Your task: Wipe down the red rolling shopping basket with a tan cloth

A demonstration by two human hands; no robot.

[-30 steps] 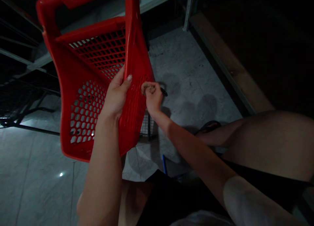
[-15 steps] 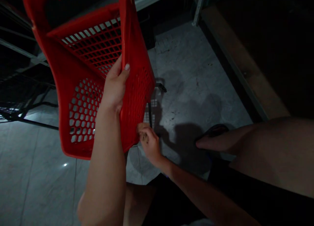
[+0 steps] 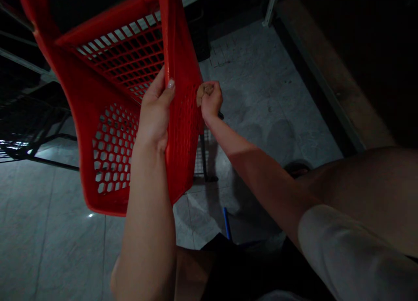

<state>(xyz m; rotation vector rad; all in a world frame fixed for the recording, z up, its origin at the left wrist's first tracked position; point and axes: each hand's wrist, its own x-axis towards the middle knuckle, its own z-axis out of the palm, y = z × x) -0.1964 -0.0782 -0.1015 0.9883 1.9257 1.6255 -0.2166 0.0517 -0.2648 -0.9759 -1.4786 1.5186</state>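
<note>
A red plastic shopping basket (image 3: 182, 161) with slotted and honeycomb-holed walls is tipped at an angle at upper left, dark legs showing beneath it. My left hand (image 3: 154, 111) is closed round its near side rim, thumb on the outer face and fingers on the inside. In my right hand (image 3: 213, 104) is a crumpled brown cloth (image 3: 201, 95), pressed against the outer side wall near the far edge. My fingers are wrapped around the cloth and cover part of it.
Grey tiled floor (image 3: 248, 74) lies below. Dark metal bars (image 3: 54, 162) stand at left, and a pale shelf post (image 3: 271, 7) rises at the back. A black crate (image 3: 200, 39) sits behind the basket. Near my legs is a thin blue rod (image 3: 227, 222).
My right hand has moved up and away along the basket's outer wall with the cloth, from the near lower corner to the far edge. My left hand keeps its hold on the rim.
</note>
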